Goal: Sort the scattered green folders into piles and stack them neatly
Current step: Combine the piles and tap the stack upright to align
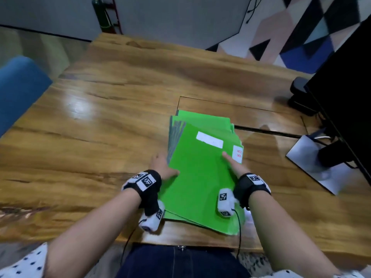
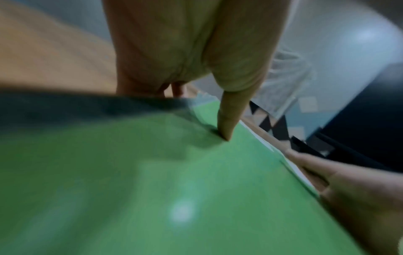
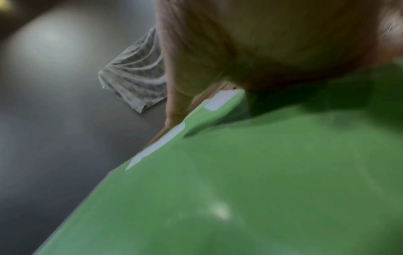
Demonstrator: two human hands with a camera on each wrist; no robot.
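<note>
A stack of green folders [image 1: 200, 177] lies askew on the wooden table [image 1: 100, 127], its near end hanging over the table's front edge. The top folder carries a white label [image 1: 209, 139] and a red-lettered tab [image 1: 237, 154]. My left hand [image 1: 166, 166] holds the stack's left edge, with the thumb [image 2: 226, 134] pressed on the green cover [image 2: 152, 189] and the fingers down the side. My right hand [image 1: 234, 167] holds the right edge, thumb on top and fingers hidden below. The right wrist view is blurred: palm [image 3: 272, 43] over green cover [image 3: 261, 189].
A black monitor [image 1: 345, 87] on a silver stand base [image 1: 313, 163] fills the right side, with cables behind it. A blue chair [image 1: 18, 89] stands off the table's left edge. An inset panel [image 1: 220, 107] lies in the tabletop just beyond the folders.
</note>
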